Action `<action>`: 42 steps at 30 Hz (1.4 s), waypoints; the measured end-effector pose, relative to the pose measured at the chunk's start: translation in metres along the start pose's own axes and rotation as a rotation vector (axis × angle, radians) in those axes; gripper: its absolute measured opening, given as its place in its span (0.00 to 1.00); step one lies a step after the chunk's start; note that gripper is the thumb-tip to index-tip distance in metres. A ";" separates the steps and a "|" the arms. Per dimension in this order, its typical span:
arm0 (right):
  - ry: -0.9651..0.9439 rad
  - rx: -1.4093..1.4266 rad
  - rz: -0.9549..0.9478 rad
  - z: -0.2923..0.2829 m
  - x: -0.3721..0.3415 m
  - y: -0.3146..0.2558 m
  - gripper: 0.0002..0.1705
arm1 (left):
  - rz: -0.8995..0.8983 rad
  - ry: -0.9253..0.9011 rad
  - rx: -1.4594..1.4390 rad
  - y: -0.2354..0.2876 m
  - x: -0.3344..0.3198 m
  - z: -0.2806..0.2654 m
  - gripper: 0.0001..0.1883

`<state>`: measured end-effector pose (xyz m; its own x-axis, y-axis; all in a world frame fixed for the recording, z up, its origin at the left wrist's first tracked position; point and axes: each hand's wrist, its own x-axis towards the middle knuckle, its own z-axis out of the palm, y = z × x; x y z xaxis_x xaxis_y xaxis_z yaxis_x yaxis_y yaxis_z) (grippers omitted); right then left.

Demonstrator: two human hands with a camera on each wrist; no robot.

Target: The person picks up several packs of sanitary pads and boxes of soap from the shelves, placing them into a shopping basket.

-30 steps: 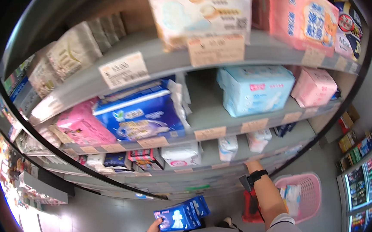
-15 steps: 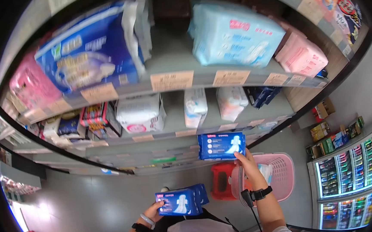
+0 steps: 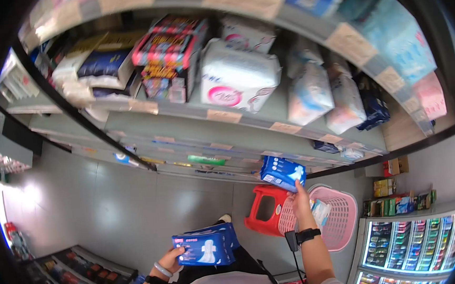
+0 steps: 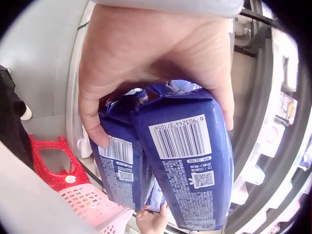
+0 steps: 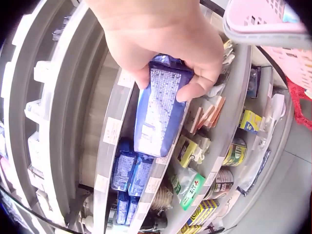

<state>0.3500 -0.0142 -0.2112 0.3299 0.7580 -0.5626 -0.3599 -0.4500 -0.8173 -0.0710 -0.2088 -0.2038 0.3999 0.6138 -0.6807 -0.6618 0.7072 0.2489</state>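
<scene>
My left hand [image 3: 170, 260] grips two blue packs of sanitary pads [image 3: 203, 251] side by side in front of my body. In the left wrist view their barcoded ends face the camera, with the fingers on one side and the thumb on the other. To the right, in front of the shelf, my right hand [image 3: 301, 204] holds another blue pack of sanitary pads [image 3: 279, 171] by one end. The right wrist view shows that pack [image 5: 161, 114] pinched between thumb and fingers, above a shelf where similar blue packs [image 5: 124, 170] stand.
A pink basket [image 3: 353, 223] with a few packs inside stands on the floor below my right hand, beside a red stool [image 3: 253, 222]. Curved shelves [image 3: 225, 115] with white packs [image 3: 244, 75] rise ahead. Lit drink coolers [image 3: 419, 244] stand at the right.
My right hand, hidden behind the shelf edge a second ago, has come out holding a blue pack, which is now tilted. The left hand keeps its packs. The head view has tipped downward.
</scene>
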 end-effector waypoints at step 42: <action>0.140 -1.958 -1.452 0.075 0.151 -0.040 0.25 | 0.224 0.214 -0.344 -0.125 0.076 -0.024 0.40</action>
<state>0.3486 0.1541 -0.2538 -0.4133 0.8691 0.2716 0.8761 0.2982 0.3788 0.0272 -0.2591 -0.3029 0.1073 0.6263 -0.7722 -0.9035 0.3856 0.1872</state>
